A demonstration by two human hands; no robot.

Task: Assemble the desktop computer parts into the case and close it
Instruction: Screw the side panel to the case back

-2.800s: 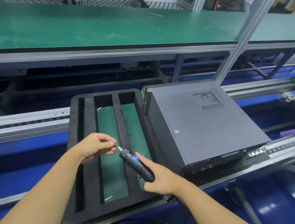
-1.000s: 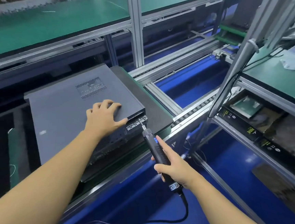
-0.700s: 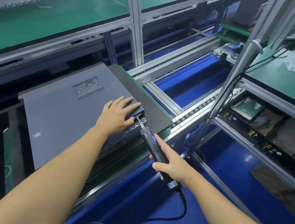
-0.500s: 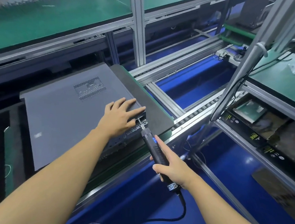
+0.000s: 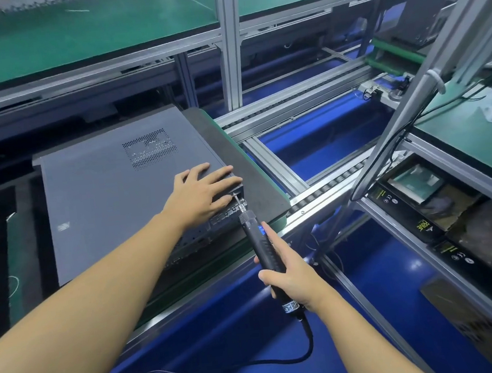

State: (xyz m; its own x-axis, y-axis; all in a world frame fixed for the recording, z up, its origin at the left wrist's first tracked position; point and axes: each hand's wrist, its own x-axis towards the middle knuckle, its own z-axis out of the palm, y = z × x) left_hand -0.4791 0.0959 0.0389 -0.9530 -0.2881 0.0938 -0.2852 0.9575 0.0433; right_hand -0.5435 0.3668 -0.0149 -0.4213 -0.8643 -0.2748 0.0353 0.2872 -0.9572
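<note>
While the left hand (image 5: 202,194) presses flat, fingers straight, on the closed side panel of the desktop computer case (image 5: 106,204), the right hand (image 5: 288,277) has its grip clamped round the electric screwdriver (image 5: 258,241). The bit (image 5: 236,198) meets the rear edge of the case directly beside the left thumb. The case lies on a dark carrier board (image 5: 256,182), ahead of the right grip. Caution: a tilted bit may slip off the fastener, marking the panel or striking the left fingers.
</note>
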